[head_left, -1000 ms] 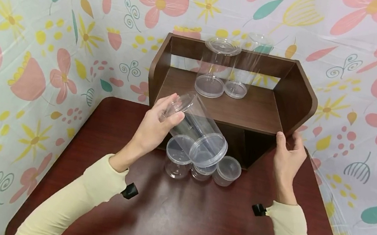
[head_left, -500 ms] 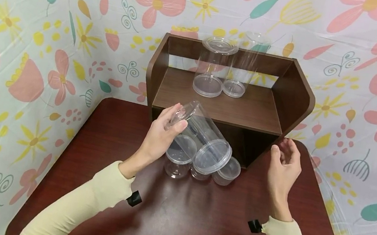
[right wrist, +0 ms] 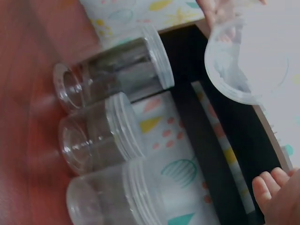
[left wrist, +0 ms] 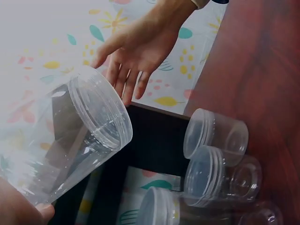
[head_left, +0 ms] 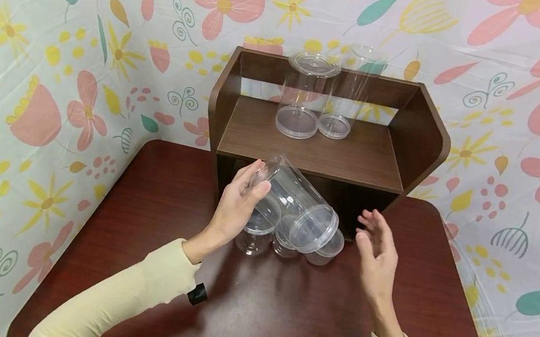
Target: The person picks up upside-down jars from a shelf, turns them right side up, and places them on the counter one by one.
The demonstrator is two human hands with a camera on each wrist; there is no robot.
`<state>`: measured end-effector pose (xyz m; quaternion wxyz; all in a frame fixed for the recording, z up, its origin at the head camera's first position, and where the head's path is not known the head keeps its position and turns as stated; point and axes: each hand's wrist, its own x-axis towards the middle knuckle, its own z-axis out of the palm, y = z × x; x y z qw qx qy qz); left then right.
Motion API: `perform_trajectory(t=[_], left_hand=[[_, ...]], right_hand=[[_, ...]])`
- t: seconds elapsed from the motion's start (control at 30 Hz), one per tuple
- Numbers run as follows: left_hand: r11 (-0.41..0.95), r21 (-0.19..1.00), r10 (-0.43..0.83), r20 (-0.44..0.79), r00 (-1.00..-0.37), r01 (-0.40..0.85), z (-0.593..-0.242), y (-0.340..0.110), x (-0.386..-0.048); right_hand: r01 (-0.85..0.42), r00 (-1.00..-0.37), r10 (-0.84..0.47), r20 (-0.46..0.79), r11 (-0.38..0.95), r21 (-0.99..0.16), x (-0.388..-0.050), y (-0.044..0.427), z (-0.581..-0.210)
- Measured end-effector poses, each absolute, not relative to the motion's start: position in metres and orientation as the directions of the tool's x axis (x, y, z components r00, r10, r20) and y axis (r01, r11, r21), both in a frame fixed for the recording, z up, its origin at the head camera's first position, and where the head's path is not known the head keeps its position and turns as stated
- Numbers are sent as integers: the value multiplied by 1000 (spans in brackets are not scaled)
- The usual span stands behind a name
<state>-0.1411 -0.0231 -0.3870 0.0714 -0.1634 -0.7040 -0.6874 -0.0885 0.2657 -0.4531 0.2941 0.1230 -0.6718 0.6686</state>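
My left hand [head_left: 235, 205] grips one end of a large clear jar [head_left: 297, 197], which is tilted with its lidded end down to the right. Beneath and behind it, several smaller clear jars [head_left: 253, 240] stand on the table in front of the shelf. My right hand [head_left: 378, 260] hovers right of the held jar, fingers loosely bent and holding nothing. In the left wrist view the right hand [left wrist: 140, 51] shows near the rim of the held jar [left wrist: 101, 110], with a gap that is hard to judge.
A brown shelf unit [head_left: 311, 159] stands at the back of the dark red table [head_left: 171, 190]. On its upper board are a wide clear jar [head_left: 304, 97] and a narrower, taller one [head_left: 351, 100]. Flower-patterned cloth [head_left: 133, 5] hangs behind and at the sides.
My right hand has left the shelf's right edge and moved left, towards the held jar. My left hand has carried the tilted jar slightly down and to the right.
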Motion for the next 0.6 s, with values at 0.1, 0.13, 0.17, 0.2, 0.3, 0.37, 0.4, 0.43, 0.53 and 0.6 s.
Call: perform_trajectory(t=[0.1,0.13,0.17,0.2,0.3,0.37,0.4,0.43,0.53,0.6], left_hand=[[-6,946,130,322,-938,324,-390,-21,-140],[-8,946,130,323,-938,324,-391,-21,-140],[-11,945,129,326,-937,327,-392,-21,-139],[-15,944,130,329,-935,330,-393,-20,-139],[-25,944,130,330,-935,330,-396,-20,-138],[-33,945,132,327,-936,325,-397,-19,-137],[-35,946,131,323,-937,321,-398,-19,-137],[-36,948,130,319,-939,317,-399,-19,-136],[-42,951,129,310,-942,307,-401,-17,-135],[-53,954,131,301,-945,297,-403,-15,-134]], right_hand=[[-584,-802,114,586,53,-810,-86,260,-459],[-585,-805,84,587,49,-809,-85,258,-460],[-582,-810,56,584,41,-812,-84,256,-461],[-576,-816,32,576,31,-817,-83,254,-463],[-542,-840,-18,542,35,-840,-80,249,-467],[-503,-864,-33,502,56,-863,-77,246,-469],[-480,-877,-40,479,63,-875,-76,244,-469],[-458,-889,-43,456,83,-885,-75,243,-470],[-397,-918,-49,394,109,-911,-73,238,-471],[-374,-927,-57,370,118,-920,-74,236,-472]])
